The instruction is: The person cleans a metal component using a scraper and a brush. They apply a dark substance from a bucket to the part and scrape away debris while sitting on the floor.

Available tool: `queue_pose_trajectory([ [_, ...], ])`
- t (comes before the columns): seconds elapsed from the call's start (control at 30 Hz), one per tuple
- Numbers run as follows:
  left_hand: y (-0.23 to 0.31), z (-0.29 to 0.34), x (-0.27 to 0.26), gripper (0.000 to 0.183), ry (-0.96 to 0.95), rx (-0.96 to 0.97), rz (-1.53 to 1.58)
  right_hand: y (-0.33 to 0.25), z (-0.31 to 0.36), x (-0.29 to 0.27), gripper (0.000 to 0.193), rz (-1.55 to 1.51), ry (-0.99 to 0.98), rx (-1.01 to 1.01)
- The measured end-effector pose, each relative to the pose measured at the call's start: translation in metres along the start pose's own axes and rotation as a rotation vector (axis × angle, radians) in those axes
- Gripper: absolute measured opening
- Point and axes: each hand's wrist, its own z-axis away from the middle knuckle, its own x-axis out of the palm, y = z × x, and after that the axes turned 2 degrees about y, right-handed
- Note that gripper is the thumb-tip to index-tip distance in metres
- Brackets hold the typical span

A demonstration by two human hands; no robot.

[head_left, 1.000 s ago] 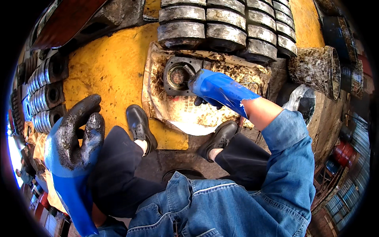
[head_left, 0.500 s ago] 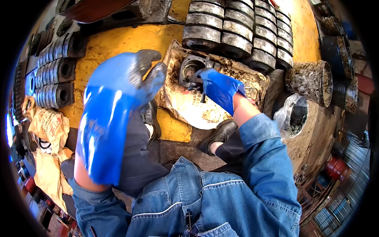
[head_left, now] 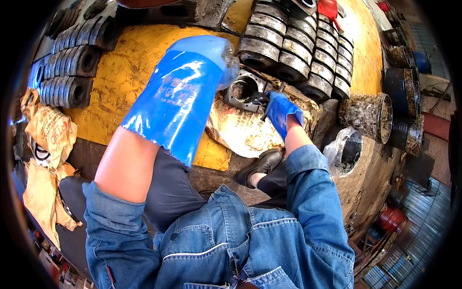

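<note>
My left hand (head_left: 215, 54), in a blue rubber glove with grey, grimy fingers, reaches forward beside the nearest stack of round metal parts (head_left: 260, 50). Its fingers are mostly hidden behind the glove, so their grip does not show. Just beyond its wrist sits a square metal housing (head_left: 243, 91) with a large round bore, lying on a dirty, crumpled sack (head_left: 243, 130). My right hand (head_left: 279, 107), gloved alike, is closed at the housing's right side around a small dark tool (head_left: 261, 100) with a thin stem.
More ring-shaped blocks (head_left: 72, 91) stand in rows at the left. A grimy bucket (head_left: 368, 115) lies tipped at the right, near a plastic-lined container (head_left: 347, 150). Paper sacks (head_left: 50, 135) lie at the left. A red object (head_left: 328, 8) rests atop the far stacks.
My left hand has swung forward and right, from open air to beside the stacks. My right hand has shifted slightly right and down with the dark tool, off the housing's bore. The view has shifted.
</note>
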Motion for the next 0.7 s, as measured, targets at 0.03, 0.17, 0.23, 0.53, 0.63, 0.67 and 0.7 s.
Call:
queue_pose_trajectory([
  [0.03,-0.002,0.004,-0.001,0.034,-0.001,0.019,0.013,-0.004,-0.004,-0.001,0.016,0.002,-0.004,0.012],
  [0.17,-0.006,0.015,-0.014,0.034,0.004,0.055,0.031,-0.019,-0.011,-0.006,0.025,0.414,0.090,-0.229],
  [0.23,-0.007,0.017,-0.014,0.034,0.015,0.069,0.029,-0.019,-0.024,-0.004,0.023,0.598,0.168,-0.345],
  [0.53,-0.003,0.018,-0.016,0.034,0.032,0.102,0.025,-0.035,-0.073,0.005,0.032,0.047,0.045,-0.087],
  [0.63,-0.008,0.016,-0.012,0.034,0.033,0.099,0.032,-0.059,-0.025,-0.022,0.029,0.090,0.069,-0.314],
  [0.67,-0.007,0.017,-0.013,0.034,0.039,0.094,0.018,-0.064,-0.019,-0.026,0.028,0.093,0.079,-0.401],
  [0.7,-0.004,0.017,-0.014,0.034,0.044,0.105,0.016,-0.049,-0.034,-0.018,0.027,0.158,0.021,-0.405],
])
